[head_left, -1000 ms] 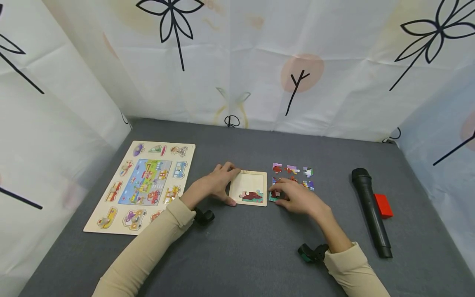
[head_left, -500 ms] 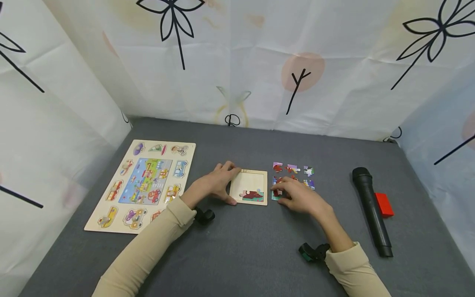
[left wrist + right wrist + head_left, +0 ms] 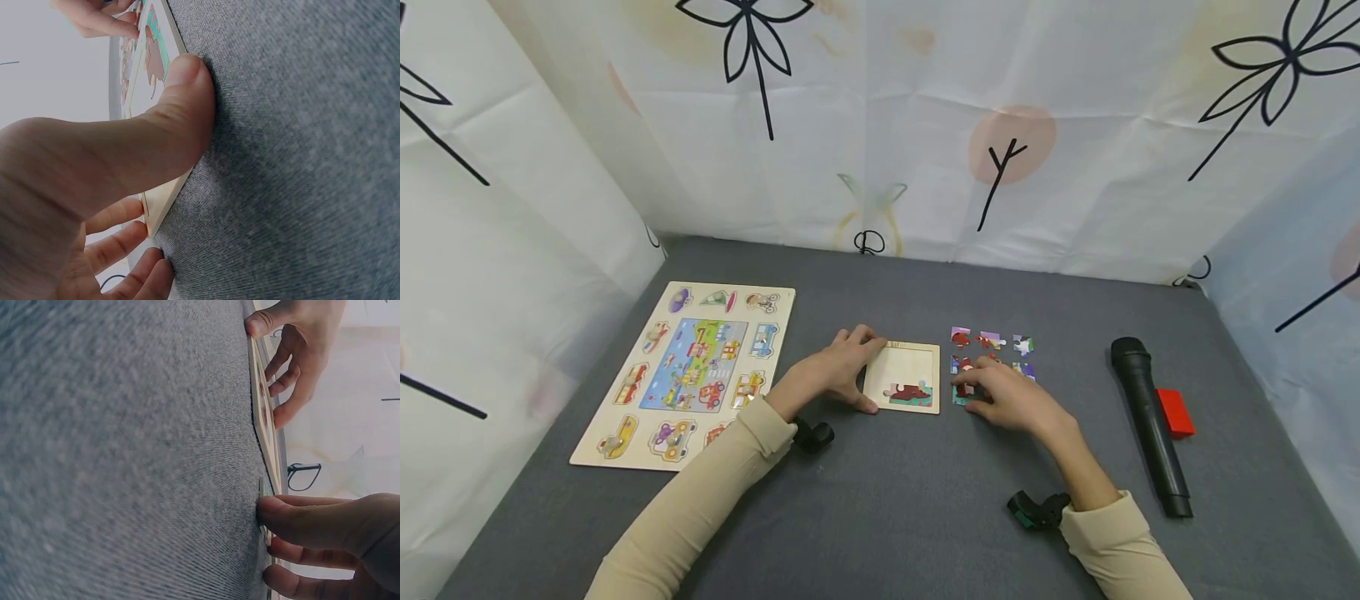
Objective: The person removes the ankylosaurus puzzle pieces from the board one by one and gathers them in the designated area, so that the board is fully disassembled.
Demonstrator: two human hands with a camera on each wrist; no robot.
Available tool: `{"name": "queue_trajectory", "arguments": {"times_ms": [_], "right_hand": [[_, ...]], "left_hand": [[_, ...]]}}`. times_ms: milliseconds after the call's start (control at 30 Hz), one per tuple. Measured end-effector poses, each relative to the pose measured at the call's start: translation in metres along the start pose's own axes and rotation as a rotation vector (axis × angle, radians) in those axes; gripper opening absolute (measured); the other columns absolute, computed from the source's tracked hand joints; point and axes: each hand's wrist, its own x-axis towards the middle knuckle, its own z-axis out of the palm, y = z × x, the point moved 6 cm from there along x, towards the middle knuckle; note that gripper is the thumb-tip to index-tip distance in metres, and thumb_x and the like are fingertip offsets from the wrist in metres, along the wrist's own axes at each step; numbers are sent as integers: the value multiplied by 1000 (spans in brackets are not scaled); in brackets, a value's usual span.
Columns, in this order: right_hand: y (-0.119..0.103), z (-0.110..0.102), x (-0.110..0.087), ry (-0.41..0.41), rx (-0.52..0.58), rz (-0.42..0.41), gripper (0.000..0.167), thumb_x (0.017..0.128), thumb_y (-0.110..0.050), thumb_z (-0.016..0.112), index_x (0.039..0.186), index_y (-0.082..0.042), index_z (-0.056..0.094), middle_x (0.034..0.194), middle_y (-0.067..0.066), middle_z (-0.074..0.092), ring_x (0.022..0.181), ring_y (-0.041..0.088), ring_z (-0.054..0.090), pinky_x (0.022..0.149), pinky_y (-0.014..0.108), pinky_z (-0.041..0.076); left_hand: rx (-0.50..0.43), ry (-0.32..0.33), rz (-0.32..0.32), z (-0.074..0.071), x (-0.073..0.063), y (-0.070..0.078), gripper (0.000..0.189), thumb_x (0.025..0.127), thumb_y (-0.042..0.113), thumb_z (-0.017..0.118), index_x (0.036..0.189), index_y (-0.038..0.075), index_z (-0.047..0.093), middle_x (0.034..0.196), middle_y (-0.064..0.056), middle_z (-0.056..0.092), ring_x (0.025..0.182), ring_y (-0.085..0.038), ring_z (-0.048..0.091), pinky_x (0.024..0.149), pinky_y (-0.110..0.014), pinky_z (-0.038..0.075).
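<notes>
My left hand (image 3: 847, 369) grips a small square wooden puzzle tray (image 3: 901, 360) by its left side, thumb at the near corner and fingers at the far one. In the tray's lower right lie joined jigsaw pieces (image 3: 910, 394) with a brown figure on green. My right hand (image 3: 1011, 398) pinches a jigsaw piece (image 3: 961, 394) flat on the table, just right of the tray. Its thumb (image 3: 275, 509) is on the piece's near edge in the right wrist view. More loose pieces (image 3: 991, 341) lie beyond that hand, some partly hidden by it.
A large wooden vehicle puzzle board (image 3: 692, 367) lies at the left, partly behind the left sleeve. On the right are a black microphone (image 3: 1150, 429) and a red block (image 3: 1175, 414). A patterned white curtain (image 3: 925, 125) hangs along the back of the grey table (image 3: 880, 517).
My right hand has shifted slightly to the right with the jigsaw piece, widening the gap to the tray. My left hand and the tray have stayed in place.
</notes>
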Motion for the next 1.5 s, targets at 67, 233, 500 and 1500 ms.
{"name": "queue_trajectory", "arguments": {"times_ms": [67,233,500,1500], "right_hand": [[0,1,1,3,-2,-1,33,90,-8,76,123,-6,74,94,4,60,76,10,48,69,24,42],[1,1,1,7,-6,4,33,90,-8,76,123,-7,74,95,4,61,77,11,48,69,25,42],[-1,0,1,24,-13,-4,33,90,-9,77,123,-8,74,95,3,61,78,10,49,70,26,43],[-60,0,35,-6,31,-82,34,93,-12,75,126,-5,71,113,12,64,84,21,61,70,26,49]], "left_hand": [[2,-2,1,0,0,0,104,75,41,92,158,11,36,158,-15,35,135,-36,41,111,-54,45],[7,-4,1,1,0,0,105,75,41,92,158,11,36,158,-16,35,135,-36,42,110,-54,45],[15,-10,1,2,1,-2,105,75,42,91,159,11,35,158,-16,34,137,-37,40,112,-54,44],[14,-20,-3,3,2,-3,106,76,44,91,159,12,34,158,-14,34,135,-36,40,111,-53,45]]}}
